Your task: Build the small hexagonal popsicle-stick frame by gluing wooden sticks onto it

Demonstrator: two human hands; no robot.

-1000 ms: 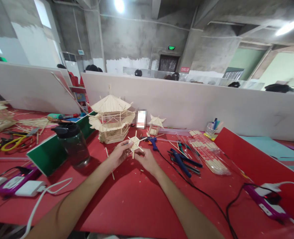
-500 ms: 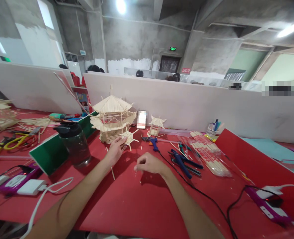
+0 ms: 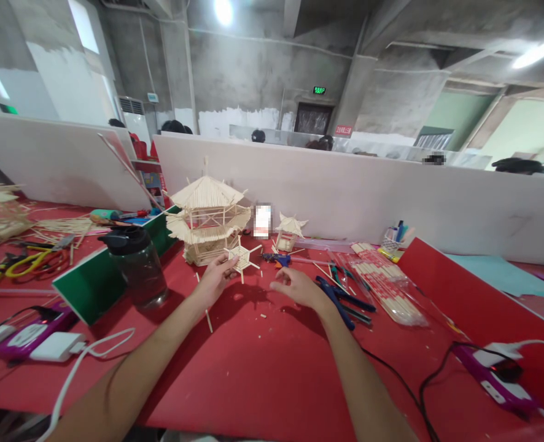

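Note:
My left hand (image 3: 217,279) is closed on a small wheel-shaped frame of thin wooden sticks (image 3: 241,259), pinching its left side; spokes stick out around it. My right hand (image 3: 298,287) hovers over the red table to the right of the frame, its fingers loosely bent and apart, with nothing visible in them. Just beyond those fingers lies a blue glue gun (image 3: 281,260), partly hidden by the hand. Behind my left hand stands a large stick-built pavilion model (image 3: 207,215) with two roof tiers. A smaller pavilion (image 3: 291,232) sits farther back.
A dark water bottle (image 3: 136,267) stands beside a green board (image 3: 90,288) on the left. Blue-handled pliers (image 3: 336,302) and bagged wooden sticks (image 3: 387,285) lie at right. A lit phone (image 3: 263,221) leans at the back. The black cable (image 3: 392,371) crosses the right side.
My right hand has moved right and away from me, toward the glue gun, and its fingers have spread. The stick frame in my left hand has shifted slightly right.

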